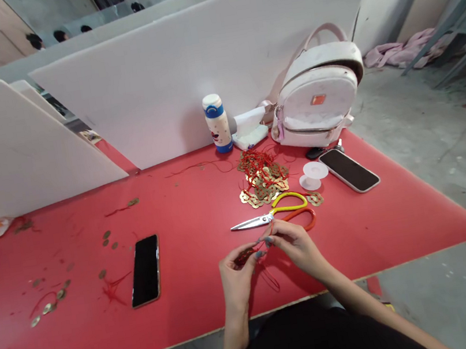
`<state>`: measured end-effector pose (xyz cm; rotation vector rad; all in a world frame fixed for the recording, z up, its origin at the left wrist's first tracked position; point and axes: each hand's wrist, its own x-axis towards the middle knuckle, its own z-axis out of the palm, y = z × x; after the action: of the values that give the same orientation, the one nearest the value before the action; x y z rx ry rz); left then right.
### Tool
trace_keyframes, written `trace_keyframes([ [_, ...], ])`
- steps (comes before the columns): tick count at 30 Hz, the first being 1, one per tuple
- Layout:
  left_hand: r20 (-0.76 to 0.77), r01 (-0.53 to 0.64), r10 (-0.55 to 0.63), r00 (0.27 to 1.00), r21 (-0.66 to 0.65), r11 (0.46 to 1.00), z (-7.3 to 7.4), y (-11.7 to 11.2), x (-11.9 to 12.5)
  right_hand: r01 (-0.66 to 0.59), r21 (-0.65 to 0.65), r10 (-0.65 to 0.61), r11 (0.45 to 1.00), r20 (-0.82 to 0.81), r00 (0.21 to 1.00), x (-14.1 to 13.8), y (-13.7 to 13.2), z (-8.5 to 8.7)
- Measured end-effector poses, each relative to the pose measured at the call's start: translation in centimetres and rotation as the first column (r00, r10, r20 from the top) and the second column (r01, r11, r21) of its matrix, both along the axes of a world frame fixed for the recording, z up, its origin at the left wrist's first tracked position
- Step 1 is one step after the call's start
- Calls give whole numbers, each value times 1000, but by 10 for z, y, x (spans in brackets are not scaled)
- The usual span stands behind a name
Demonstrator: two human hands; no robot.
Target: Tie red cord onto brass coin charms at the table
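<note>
My left hand [239,272] is closed on a small bunch of brass coins [244,256] strung on red cord, mostly hidden by the fingers. My right hand [295,245] pinches the red cord [269,277] close to the left fingertips, and a loop of it hangs below. Just beyond the hands lie scissors [261,219] with one yellow and one red handle, blades pointing left. Behind them is a heap of brass coins [263,184] tied with red cord. A single knotted coin piece [315,199] rests right of the scissors.
A dark phone [145,271] lies to the left, near loose coins [61,294] and cord scraps. At right are white spools [315,171], another phone [349,170] and a white backpack [318,97]. A bottle [217,124] and tissue pack [251,137] stand by the white partition [139,107].
</note>
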<state>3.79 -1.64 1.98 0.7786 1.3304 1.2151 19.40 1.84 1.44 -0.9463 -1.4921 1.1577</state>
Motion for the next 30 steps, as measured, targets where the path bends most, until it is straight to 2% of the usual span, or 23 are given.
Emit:
trace_keyframes([
  [8, -48, 31, -29, 998, 36, 999, -3, -4, -3, -6, 72, 10, 997, -56, 998, 1, 3, 8],
  [14, -92, 54, -50, 994, 43, 998, -3, -6, -1, 2, 72, 3, 997, -73, 997, 0, 1, 7],
  [21, -162, 97, -91, 983, 32, 995, -3, -7, -2, 42, 146, -46, 988, 27, 999, 5, 2, 12],
  [24, -151, 72, -66, 986, 35, 997, -4, -7, -3, 67, 105, -69, 992, 21, 997, 5, 2, 10],
  [27, -162, 32, -24, 986, 42, 999, -2, -7, -5, 76, 7, -76, 997, -22, 997, 0, -1, 2],
  [30, -200, 13, -1, 980, 60, 998, 0, -7, -7, -15, -107, 9, 994, -64, 998, -8, -7, -8],
])
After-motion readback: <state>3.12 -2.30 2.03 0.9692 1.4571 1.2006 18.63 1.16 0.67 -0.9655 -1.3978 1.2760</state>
